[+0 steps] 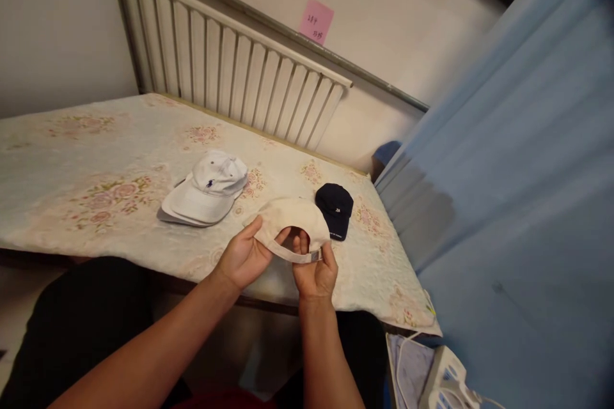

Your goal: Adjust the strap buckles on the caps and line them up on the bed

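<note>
A cream baseball cap (292, 212) is held up above the near edge of the table, its back opening and strap turned toward me. My left hand (247, 255) grips the cap's left side, thumb on the outside. At the strap's buckle end, my right hand (315, 271) pinches the right side, and some of its fingers show through the opening. To the left lies a white baseball cap (213, 185) with a small dark emblem, its brim pointing left toward me. A dark navy baseball cap (334, 208) rests just beyond my right hand, brim toward me.
The table is covered with a floral cloth (158, 134). A white radiator (225, 57) runs along the wall behind it, with a pink note (316, 21) above. A blue curtain (503, 160) hangs at the right. White appliances with cords (446, 377) sit at the lower right.
</note>
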Demonstrator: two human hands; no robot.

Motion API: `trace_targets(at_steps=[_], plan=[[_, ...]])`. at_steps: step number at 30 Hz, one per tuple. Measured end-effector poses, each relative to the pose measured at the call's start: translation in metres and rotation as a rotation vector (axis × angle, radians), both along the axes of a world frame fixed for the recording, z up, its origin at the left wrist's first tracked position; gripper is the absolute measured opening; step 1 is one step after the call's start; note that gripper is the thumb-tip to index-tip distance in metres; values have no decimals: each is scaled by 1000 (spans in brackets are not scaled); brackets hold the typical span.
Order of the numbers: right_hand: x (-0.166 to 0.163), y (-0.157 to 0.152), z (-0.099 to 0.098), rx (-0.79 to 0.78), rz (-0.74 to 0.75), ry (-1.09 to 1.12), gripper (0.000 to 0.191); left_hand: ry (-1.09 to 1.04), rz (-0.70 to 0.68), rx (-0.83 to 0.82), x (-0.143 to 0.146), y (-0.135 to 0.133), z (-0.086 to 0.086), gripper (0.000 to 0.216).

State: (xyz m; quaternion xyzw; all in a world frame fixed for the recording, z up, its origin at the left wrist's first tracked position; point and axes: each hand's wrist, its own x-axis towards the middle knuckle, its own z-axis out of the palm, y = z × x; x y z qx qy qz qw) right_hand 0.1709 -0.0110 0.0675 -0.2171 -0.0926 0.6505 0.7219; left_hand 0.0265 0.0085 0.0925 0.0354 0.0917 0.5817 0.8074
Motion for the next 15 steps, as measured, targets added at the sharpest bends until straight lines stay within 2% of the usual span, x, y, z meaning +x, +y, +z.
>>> trace_targets(at_steps=[4,7,10,15], plan=[[-14,-13,-5,120,29,10,30,3,-43,-33,7,-7,4,40],[-26,-21,-6,182,45,3,31,8,-47,-62,10,-10,4,40],[-33,-26,-2,187,54,-46,30,22,-65,-82,11,-11,4,40],[-28,-27,3,119,73,-41,15,5,-36,-46,7,-9,0,40]])
